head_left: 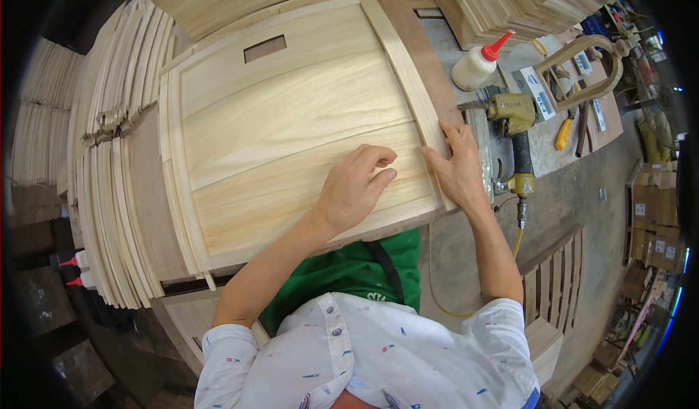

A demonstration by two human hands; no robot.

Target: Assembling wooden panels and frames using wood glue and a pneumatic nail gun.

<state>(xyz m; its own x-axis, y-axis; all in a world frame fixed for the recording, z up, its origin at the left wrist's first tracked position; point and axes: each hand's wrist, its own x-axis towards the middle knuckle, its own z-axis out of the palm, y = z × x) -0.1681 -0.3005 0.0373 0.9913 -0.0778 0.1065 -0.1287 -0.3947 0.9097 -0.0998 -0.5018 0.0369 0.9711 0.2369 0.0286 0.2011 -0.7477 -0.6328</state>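
A pale wooden panel (291,110), made of wide boards with a small rectangular cutout near its far edge, lies on the bench before me. Along its right side runs a long wooden strip (397,59). My right hand (460,167) grips this strip near the close corner, thumb on the inner side and fingers at the outer edge. Over the near part of the panel is my left hand (358,183), its fingers loosely curled and apart from the thumb, with nothing visible between them. Narrower strips (173,139) line the panel's left side.
Stacks of thin wooden strips (120,212) stand at the left, with board stacks (502,1) at the back. To the right are a white glue bottle (473,67) with red nozzle, an air nail gun (518,118) with a yellow hose, and a yellow-handled tool (563,134).
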